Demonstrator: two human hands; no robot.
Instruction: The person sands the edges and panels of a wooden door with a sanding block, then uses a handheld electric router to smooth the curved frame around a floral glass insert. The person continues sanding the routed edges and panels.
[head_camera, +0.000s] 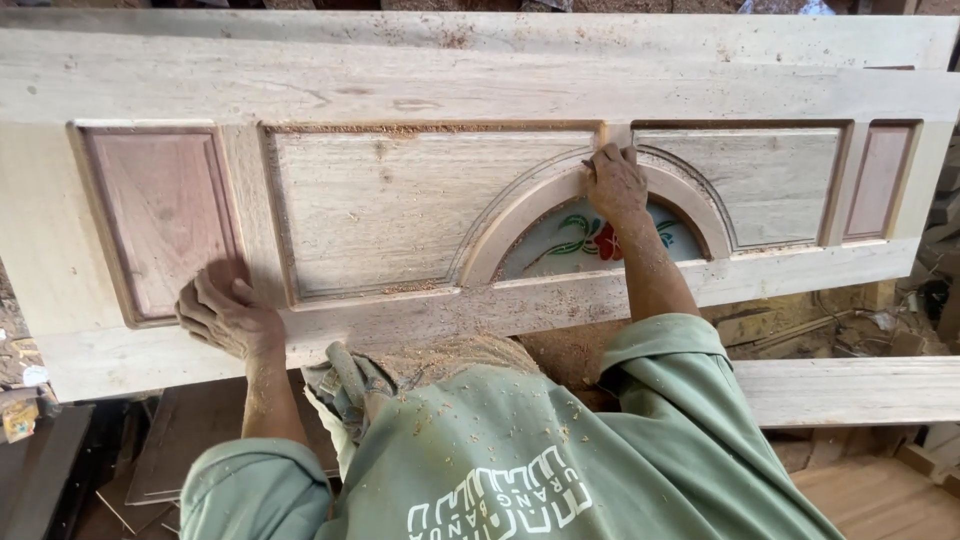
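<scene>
A pale wooden door (430, 90) lies on its side in front of me, dusted with sawdust. It has a reddish raised panel (160, 215) at the left, a large light panel (400, 205) in the middle and an arched moulding (520, 215) around a glass pane with a painted red flower (560, 245). My left hand (225, 312) rests on the door by the reddish panel's lower right corner, fingers bent against the wood. My right hand (615, 182) presses on the top of the arch. Whether anything is under its fingers is hidden.
A second reddish panel (880, 180) sits at the door's right end. A plank (850, 388) lies below the door at the right. Wood scraps and boards (190, 440) cover the floor. My green shirt (520, 450) carries wood chips.
</scene>
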